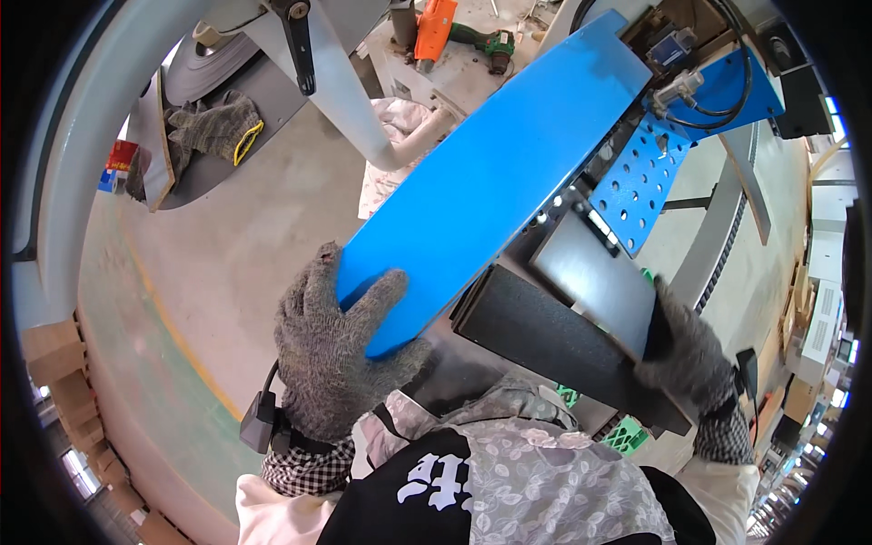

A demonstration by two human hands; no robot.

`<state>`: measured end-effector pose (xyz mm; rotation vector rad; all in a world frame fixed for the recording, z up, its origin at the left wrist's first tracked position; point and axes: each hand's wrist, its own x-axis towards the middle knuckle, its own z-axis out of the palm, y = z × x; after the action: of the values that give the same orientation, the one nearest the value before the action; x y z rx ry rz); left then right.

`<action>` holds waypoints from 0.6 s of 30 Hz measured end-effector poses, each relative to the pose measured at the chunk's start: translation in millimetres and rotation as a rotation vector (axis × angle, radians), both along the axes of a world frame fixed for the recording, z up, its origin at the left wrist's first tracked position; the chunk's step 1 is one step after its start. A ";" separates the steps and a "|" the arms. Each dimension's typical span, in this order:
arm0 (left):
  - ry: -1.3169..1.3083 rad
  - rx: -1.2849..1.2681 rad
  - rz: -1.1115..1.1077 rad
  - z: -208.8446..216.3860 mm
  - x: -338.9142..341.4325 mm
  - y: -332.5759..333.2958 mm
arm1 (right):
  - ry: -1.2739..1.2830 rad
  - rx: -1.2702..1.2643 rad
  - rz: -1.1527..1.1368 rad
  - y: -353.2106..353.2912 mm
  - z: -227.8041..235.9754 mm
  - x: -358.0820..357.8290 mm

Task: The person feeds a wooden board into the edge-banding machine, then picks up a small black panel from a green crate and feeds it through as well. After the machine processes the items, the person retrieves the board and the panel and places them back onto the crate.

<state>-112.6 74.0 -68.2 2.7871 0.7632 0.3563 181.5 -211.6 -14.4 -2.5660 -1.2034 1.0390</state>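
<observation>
A long blue machine cover (pixel 481 191) slants from the near left up to the far right. My left hand (pixel 336 345), in a grey knitted glove, rests on its near end with the fingers spread. At the right, my gloved right hand (pixel 690 359) is closed on the outer end of a flat grey panel (pixel 590 272); part of its fingers is hidden and slightly blurred. The panel lies beside the cover's right edge. Dark boards (pixel 545 336) are stacked between the panel and my body, their long side toward me.
Beyond the panel is a blue perforated plate (pixel 640 177) with hoses and fittings. An orange heat gun (pixel 434 34) and a green drill (pixel 486 41) lie at the back. Spare gloves (pixel 213 127) rest on a round-edged table. A grey curved frame (pixel 68 136) rises at left.
</observation>
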 end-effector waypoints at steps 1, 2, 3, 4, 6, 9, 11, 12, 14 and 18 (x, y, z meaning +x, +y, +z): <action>0.018 -0.006 0.002 -0.4 0.1 -2.1 | -0.024 -0.022 -0.033 -5.6 -13.4 16.9; -0.002 -0.014 -0.005 -3.0 2.9 -2.8 | -0.061 -0.052 -0.072 -12.0 -26.4 31.2; 0.022 -0.023 0.006 -2.8 3.8 -2.5 | -0.078 -0.057 -0.072 -13.3 -36.0 39.9; 0.055 -0.023 0.027 2.4 1.6 -3.0 | -0.098 -0.006 -0.076 -12.1 -45.8 47.9; 0.039 -0.028 0.029 4.1 0.7 -2.3 | -0.140 0.034 -0.076 -17.9 -65.6 60.8; 0.042 -0.039 0.014 2.2 -0.3 -4.6 | -0.271 0.284 -0.053 -33.0 -83.4 58.6; 0.035 0.006 0.001 2.8 -1.4 -4.4 | -0.342 0.206 -0.017 -20.6 -82.5 61.7; 0.037 0.005 -0.005 2.6 -2.2 -3.5 | -0.414 0.127 0.021 -10.5 -81.3 64.7; 0.012 -0.045 0.006 -0.7 -1.7 0.1 | -0.336 0.114 -0.012 0.1 -81.7 72.2; 0.051 -0.055 0.004 1.2 5.1 -1.7 | -0.351 0.308 0.065 -10.7 -118.2 89.4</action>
<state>-107.5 72.3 -67.0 2.7529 0.7787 0.2618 270.9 -222.3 -132.6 -2.5366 -1.4032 0.3752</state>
